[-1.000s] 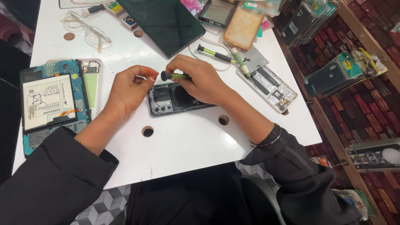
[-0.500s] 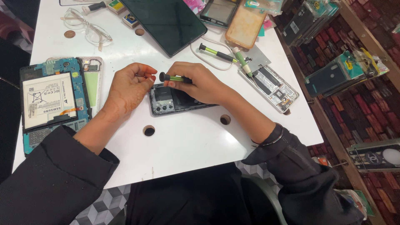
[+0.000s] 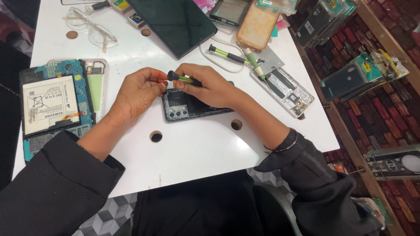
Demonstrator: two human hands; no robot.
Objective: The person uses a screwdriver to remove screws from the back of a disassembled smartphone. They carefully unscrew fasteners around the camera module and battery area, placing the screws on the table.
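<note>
A phone repair workshop. On the white table (image 3: 197, 153), an opened tablet (image 3: 52, 105) lies at nine o'clock, spare screwdrivers (image 3: 238, 57) at one o'clock. Packaged phone covers (image 3: 363, 74) hang at three o'clock.

From where I stand, the right hand (image 3: 210, 85) covers most of the green screwdriver (image 3: 181, 78); its tip is out of sight, so I cannot tell where it meets the opened phone (image 3: 183, 107), whose upper edge also lies under both hands. The left hand (image 3: 140, 91) curls so that its fingertips hide whatever they pinch. The dark tablet (image 3: 175, 19) and the phone beside the tan case (image 3: 257, 26) are cut by the top edge. The small parts inside the opened tablet (image 3: 48, 105) are too fine to make out. The shelf (image 3: 350, 83) goods at right are blurred.
</note>
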